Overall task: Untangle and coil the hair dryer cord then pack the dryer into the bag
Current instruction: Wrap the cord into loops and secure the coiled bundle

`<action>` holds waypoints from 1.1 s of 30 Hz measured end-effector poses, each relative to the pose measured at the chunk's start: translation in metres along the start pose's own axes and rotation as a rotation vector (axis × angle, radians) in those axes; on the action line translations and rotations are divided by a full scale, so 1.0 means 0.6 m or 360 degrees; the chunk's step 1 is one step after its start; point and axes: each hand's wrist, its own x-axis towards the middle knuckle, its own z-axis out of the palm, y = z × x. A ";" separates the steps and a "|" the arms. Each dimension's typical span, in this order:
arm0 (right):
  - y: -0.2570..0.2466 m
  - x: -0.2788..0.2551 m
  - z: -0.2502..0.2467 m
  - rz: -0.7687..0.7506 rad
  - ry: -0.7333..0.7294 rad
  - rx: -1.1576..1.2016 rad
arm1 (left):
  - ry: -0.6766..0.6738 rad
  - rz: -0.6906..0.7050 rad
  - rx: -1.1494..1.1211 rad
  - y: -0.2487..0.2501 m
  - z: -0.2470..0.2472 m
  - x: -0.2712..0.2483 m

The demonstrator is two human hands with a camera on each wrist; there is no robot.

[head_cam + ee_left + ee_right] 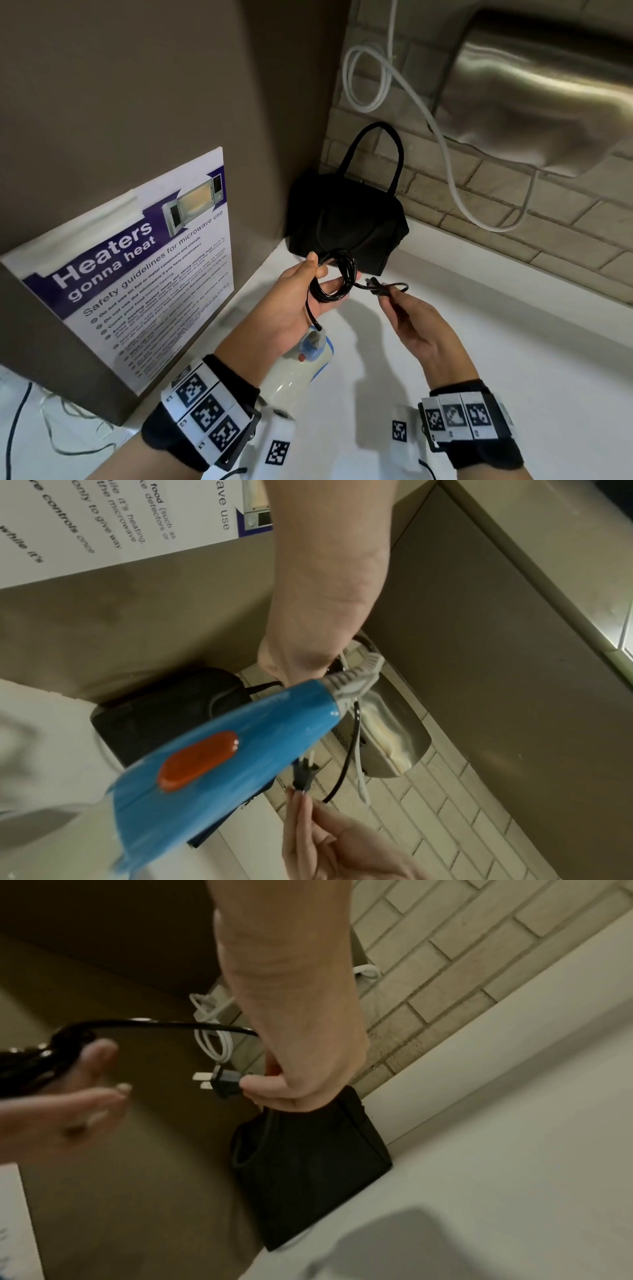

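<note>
My head camera looks down on the black bag (pixel 346 222) from above; both wrist cameras sit low, close, looking up past my fingers toward that bag.

A white counter (pixel 479 342) runs along a pale brick wall (pixel 496 212). A steel wall unit (pixel 534 89) hangs above, white cable (pixel 442 144) looping below. A microwave-safety poster (pixel 144 274) covers a brown panel (pixel 137 85).

Microwave safety poster (pixel 144 274) taped to brown panel (pixel 137 85), white cable (pixel 428 120) looped on brick wall (pixel 496 222), steel dispenser (pixel 548 85)
</note>
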 end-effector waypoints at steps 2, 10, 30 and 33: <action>-0.004 -0.007 0.012 0.0060 -0.0025 0.0104 | 0.0071 -0.0008 0.0007 -0.001 0.000 0.001; 0.023 -0.032 0.051 0.0046 -0.0150 0.0027 | 0.0227 -0.0094 0.0141 -0.011 -0.007 0.008; 0.048 -0.081 0.104 0.0253 -0.0413 0.0269 | 0.0316 -0.0013 0.0027 -0.027 -0.007 0.009; 0.046 -0.088 0.111 0.0331 -0.0361 0.0325 | 0.0337 0.0046 0.0171 -0.030 -0.002 0.009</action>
